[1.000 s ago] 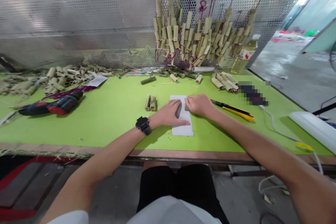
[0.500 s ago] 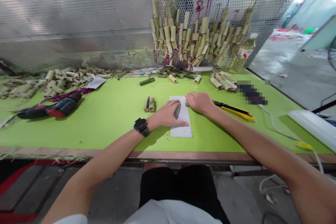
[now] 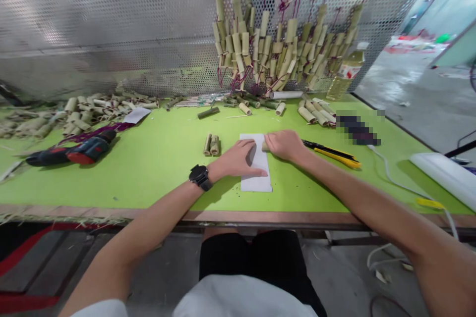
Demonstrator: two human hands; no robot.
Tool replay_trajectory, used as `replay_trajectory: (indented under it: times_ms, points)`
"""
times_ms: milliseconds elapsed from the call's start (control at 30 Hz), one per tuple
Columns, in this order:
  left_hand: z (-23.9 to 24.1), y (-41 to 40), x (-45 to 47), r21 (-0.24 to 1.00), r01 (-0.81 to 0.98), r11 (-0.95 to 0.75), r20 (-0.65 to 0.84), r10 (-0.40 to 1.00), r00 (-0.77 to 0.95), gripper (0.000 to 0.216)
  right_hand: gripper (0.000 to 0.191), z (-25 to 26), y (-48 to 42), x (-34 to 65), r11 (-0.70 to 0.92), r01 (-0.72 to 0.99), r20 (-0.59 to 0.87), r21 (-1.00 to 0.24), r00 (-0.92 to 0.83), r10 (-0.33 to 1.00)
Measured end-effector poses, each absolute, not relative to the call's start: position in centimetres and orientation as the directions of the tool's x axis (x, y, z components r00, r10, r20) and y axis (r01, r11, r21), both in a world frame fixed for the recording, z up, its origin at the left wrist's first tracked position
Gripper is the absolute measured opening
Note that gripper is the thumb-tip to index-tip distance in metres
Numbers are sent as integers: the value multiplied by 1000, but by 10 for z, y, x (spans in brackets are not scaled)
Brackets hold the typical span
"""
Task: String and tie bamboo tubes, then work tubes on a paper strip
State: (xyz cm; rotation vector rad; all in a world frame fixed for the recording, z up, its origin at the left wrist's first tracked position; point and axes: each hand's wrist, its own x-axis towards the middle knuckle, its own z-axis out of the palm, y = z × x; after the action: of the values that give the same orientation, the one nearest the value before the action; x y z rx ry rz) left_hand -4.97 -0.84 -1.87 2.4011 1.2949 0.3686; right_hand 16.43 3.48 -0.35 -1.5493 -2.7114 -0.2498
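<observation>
A white sheet (image 3: 256,184) lies on the green tabletop in front of me. My left hand (image 3: 240,159) rests over its left side, thumb and fingers apart, with a black watch on the wrist. At the sheet's upper right edge, my right hand (image 3: 283,144) is closed around a short bamboo tube (image 3: 265,146); only the tube's left end shows. Two short bamboo pieces (image 3: 211,144) stand side by side left of the sheet. Just right of my right hand lies a yellow and black utility knife (image 3: 336,154).
A cordless drill (image 3: 80,151) lies at left near a heap of cut bamboo (image 3: 85,111). Strung bamboo tubes (image 3: 277,52) hang on the perforated metal panel (image 3: 148,20). An oil bottle (image 3: 345,73) stands at back right. A white cable (image 3: 390,176) runs along the right side.
Both hands stay in nearly the same place, the right still on the bamboo tube at the sheet's edge. The whole view has shifted slightly.
</observation>
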Motion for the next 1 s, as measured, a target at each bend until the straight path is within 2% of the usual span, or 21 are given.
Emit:
replay_trajectory:
  times_ms: [233, 433, 633, 800, 1000]
  points:
    - [-17, -10, -50, 469, 723, -508, 44, 831, 555, 111, 62, -6, 24, 165, 597, 796, 70, 104, -604, 794]
    - [-18, -10, -49, 458, 743, -488, 29, 844, 535, 120, 58, -2, 42, 164, 501, 854, 122, 142, -517, 847]
    - [-15, -12, -49, 463, 745, -481, 19, 845, 535, 118, 63, -2, 17, 163, 536, 843, 103, 40, -537, 837]
    - [-14, -13, -49, 465, 750, -471, -4, 845, 534, 118, 65, -4, 20, 160, 542, 838, 89, 67, -546, 833]
    - [-12, -13, -48, 450, 762, -466, -7, 851, 525, 118, 59, -1, 28, 161, 495, 865, 155, 84, -502, 851]
